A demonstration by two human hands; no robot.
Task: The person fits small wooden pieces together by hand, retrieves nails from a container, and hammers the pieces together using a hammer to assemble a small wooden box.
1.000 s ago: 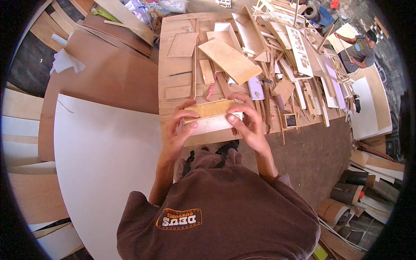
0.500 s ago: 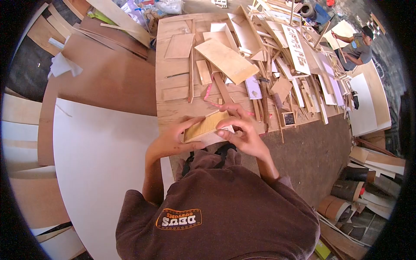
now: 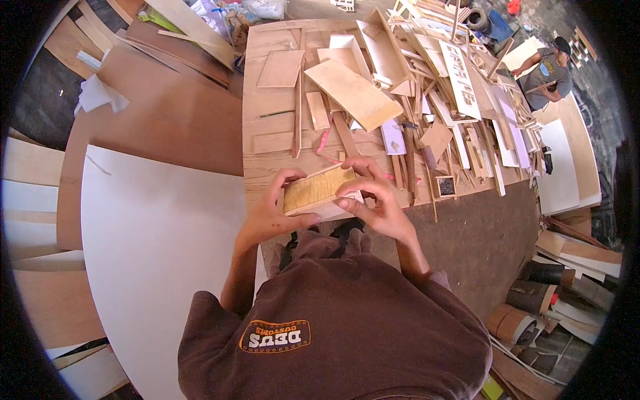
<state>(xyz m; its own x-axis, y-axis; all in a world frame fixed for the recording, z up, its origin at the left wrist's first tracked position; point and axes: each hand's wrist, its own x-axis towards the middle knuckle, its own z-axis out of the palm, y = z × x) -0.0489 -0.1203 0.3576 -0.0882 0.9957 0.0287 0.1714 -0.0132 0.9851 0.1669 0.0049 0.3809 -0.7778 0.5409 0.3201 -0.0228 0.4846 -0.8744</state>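
Between my two hands, close to my body at the table's near edge, is a small wooden box [image 3: 319, 190] with a yellowish top face and a pale side. My left hand [image 3: 272, 212] grips its left end, thumb along the near side and fingers over the far edge. At the opposite end my right hand [image 3: 375, 200] holds on with bent fingers and the thumb against the pale side. Just beyond the box, a pink measuring tape [image 3: 324, 141] lies on the wooden table [image 3: 267, 160]. A hammer [image 3: 427, 157] rests among the scraps to the right.
Wood offcuts and a wide plywood board [image 3: 353, 93] are piled over the table. A big white sheet [image 3: 160, 267] stands at my left. A small black-filled frame [image 3: 445, 186] sits near the table edge. Another person [image 3: 550, 73] works at the far right.
The box's yellowish top has turned more toward my view. My left fingers have lifted and bent over its far edge. At the far right, the other person has changed arm position.
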